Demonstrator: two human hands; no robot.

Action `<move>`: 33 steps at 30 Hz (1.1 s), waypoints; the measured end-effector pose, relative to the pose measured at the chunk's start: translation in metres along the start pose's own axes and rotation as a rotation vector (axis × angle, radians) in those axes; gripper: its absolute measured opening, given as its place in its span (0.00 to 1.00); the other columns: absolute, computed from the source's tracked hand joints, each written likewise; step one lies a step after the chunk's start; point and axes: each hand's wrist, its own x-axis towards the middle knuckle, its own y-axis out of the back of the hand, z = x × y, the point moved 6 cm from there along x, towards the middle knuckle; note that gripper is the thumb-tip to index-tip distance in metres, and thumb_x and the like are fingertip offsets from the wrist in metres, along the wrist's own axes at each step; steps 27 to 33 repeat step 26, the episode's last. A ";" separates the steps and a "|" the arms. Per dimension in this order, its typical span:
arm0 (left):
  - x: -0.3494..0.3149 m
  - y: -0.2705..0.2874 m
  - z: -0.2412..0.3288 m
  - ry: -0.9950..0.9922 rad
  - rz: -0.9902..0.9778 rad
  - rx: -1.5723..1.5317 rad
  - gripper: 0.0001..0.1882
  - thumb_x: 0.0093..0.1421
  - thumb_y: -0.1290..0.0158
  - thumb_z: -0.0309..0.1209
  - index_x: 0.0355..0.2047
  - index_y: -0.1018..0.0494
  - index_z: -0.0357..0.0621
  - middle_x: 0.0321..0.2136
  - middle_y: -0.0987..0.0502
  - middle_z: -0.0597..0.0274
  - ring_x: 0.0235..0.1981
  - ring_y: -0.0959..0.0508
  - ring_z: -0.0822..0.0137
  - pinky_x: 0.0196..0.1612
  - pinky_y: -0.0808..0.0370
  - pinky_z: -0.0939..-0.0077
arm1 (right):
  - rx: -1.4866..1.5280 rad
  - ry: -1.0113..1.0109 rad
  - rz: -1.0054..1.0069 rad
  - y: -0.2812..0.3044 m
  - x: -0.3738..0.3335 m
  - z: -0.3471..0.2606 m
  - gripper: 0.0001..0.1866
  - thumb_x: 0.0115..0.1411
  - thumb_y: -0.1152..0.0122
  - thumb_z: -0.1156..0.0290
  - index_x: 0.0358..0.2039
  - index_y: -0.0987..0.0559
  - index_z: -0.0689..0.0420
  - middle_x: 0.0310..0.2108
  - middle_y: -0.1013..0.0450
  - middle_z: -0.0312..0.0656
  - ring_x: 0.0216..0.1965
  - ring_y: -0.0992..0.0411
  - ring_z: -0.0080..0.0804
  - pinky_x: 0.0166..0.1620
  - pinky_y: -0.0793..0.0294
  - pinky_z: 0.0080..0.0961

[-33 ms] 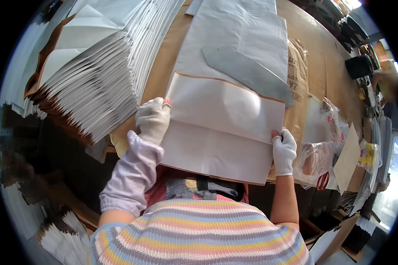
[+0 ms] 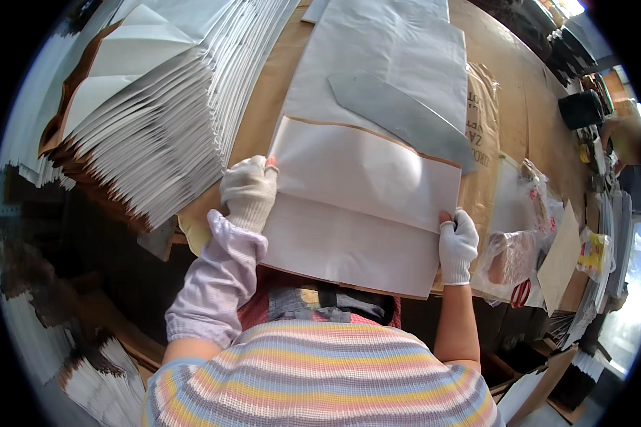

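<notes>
A large white paper bag [image 2: 335, 238] with brown edges lies before me, a broad flap [image 2: 356, 167] of it folded toward me. At its left edge, beside the end of the fold, my left hand [image 2: 249, 188] in a white glove grips the paper, thumb tip bare. My right hand [image 2: 459, 245], gloved too, is closed on the right edge, its bare thumb on top. Beyond the flap's brown edge, a flat grey plate [image 2: 399, 117] with a pointed end rests on white paper [image 2: 384, 43]. Part of the plate's near edge is hidden by the flap.
A tall fanned stack of white paper bags [image 2: 149, 135] with brown insides stands at the left. To the right are brown printed wrapping [image 2: 483, 121], clear plastic bags [image 2: 509, 256], red-handled scissors [image 2: 520, 293] and a black container [image 2: 580, 110]. Another person [image 2: 627, 139] is at far right.
Almost nothing differs. The view has shifted very slightly, and both hands keep their hold on the bag's edges.
</notes>
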 end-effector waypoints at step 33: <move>-0.009 -0.048 0.126 -1.110 -0.186 -0.030 0.52 0.61 0.40 0.49 0.78 0.56 0.56 0.79 0.59 0.55 0.79 0.62 0.51 0.78 0.65 0.47 | -0.314 0.848 -0.243 -0.078 0.010 -0.148 0.45 0.45 0.26 0.47 0.61 0.25 0.59 0.72 0.43 0.47 0.72 0.47 0.53 0.77 0.57 0.55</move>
